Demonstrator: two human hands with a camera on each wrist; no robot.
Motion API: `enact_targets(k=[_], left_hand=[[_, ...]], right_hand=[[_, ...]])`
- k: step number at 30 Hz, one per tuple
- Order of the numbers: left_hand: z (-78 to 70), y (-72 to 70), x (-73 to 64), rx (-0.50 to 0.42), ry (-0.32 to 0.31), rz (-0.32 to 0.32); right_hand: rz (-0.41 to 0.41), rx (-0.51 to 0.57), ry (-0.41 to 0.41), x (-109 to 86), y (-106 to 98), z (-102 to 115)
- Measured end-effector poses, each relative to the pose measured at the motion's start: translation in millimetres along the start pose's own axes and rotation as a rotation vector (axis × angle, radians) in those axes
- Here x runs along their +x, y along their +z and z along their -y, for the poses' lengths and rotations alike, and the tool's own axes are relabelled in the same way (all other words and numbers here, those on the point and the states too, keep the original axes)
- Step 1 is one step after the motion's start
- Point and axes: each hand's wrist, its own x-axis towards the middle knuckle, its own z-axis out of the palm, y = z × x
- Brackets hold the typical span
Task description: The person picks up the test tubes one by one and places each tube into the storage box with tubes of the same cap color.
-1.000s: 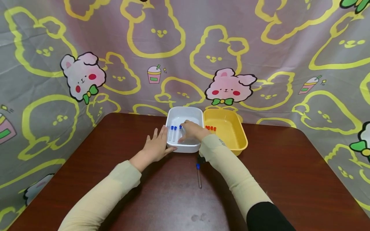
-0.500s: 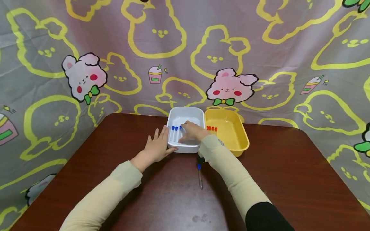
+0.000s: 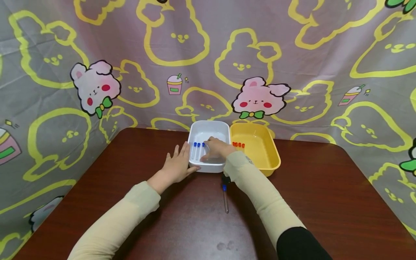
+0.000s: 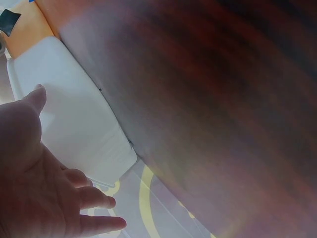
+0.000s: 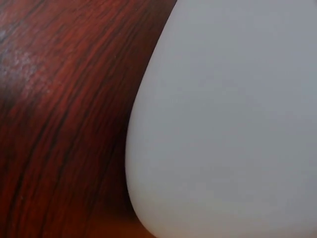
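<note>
In the head view, a white tray [image 3: 210, 168] stands near the back of the table. My left hand [image 3: 175, 167] rests with straight fingers along its left side, thumb by the front wall; the left wrist view also shows this hand [image 4: 34, 193] beside the tray [image 4: 79, 114]. My right hand [image 3: 216, 148] reaches inside and pinches a blue-capped test tube [image 3: 203, 144], its grip partly hidden. Left of it lie two more blue-capped test tubes [image 3: 196, 152]. Another blue-capped test tube [image 3: 225, 200] lies on the table. Only the tray's outer wall [image 5: 223, 124] and the table fill the right wrist view.
A yellow tray [image 3: 261, 157] stands against the white one's right side, with several red-capped tubes [image 3: 239, 145] partly hidden by the right forearm. A patterned curtain [image 3: 195, 72] hangs behind the brown table [image 3: 318, 187].
The pinched test tube has shifted slightly left, toward the two beside it. Both hands stay almost in place, and the head view has moved very slightly.
</note>
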Motion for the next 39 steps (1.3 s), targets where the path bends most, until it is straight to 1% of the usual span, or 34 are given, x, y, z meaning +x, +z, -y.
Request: enact_targets(k=[4, 10, 20, 24, 31, 39], left_hand=[[-0.3, 0.2, -0.4, 0.0, 0.001, 0.003], [-0.4, -1.0, -1.2, 0.002, -0.001, 0.0], [2.0, 0.4, 0.2, -0.002, 0.011, -0.015], [1.6, -0.1, -0.2, -0.013, 0.01, -0.01], [1.5, -1.3, 0.9, -0.013, 0.005, 0.002], [1.6, -1.1, 0.9, -0.007, 0.0, 0.007]], right_hand=[[0.017, -0.004, 0.01, 0.8, 0.0, -0.1], [-0.006, 0.002, 0.001, -1.0, -2.9, -0.1], [-0.036, -0.053, -0.088, -4.9, -15.9, 4.9], [-0.047, -0.056, -0.118, -9.3, -21.0, 5.6], [-0.061, 0.021, -0.149, -17.8, -26.1, 2.9], [-0.114, 0.069, -0.228, -35.1, -29.8, 1.2]])
